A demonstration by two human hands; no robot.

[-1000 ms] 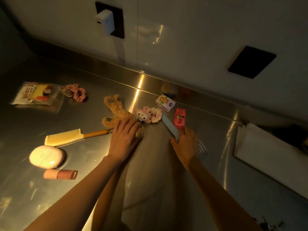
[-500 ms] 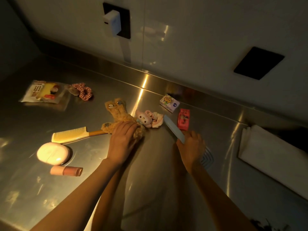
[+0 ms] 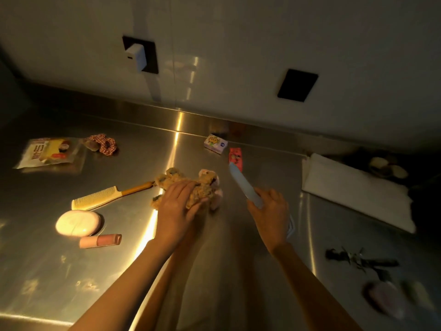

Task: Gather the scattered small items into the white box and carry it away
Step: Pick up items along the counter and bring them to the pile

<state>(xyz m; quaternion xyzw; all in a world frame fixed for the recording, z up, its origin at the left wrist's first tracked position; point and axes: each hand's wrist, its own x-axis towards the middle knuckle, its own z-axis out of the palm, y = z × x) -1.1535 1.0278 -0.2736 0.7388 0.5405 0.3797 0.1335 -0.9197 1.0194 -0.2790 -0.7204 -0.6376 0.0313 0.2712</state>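
Observation:
My left hand (image 3: 179, 206) grips a tan plush toy (image 3: 202, 187) on the steel counter (image 3: 214, 271), with a pink plush piece (image 3: 216, 198) bunched beside it. My right hand (image 3: 272, 216) holds the handle of a light blue comb (image 3: 242, 183), its long end pointing up and left. The white box (image 3: 353, 192) lies at the right. Scattered around are a yellow comb (image 3: 100, 198), a pale oval case (image 3: 77, 222), a pink tube (image 3: 100, 240), a red checked scrunchie (image 3: 105, 144), a snack packet (image 3: 49, 152), a small printed box (image 3: 215, 143) and a red packet (image 3: 235, 156).
A dark hair clip (image 3: 358, 258) and a blurred pink item (image 3: 386, 299) lie at the lower right. A white wall (image 3: 238, 56) with a white plug (image 3: 136, 58) in a black socket rises behind the counter. Dim round things (image 3: 386, 167) sit behind the white box.
My left hand has bunched the tan plush toy and the pink plush together and drawn them toward me. My right hand has lifted the blue comb and moved right. The view shifted.

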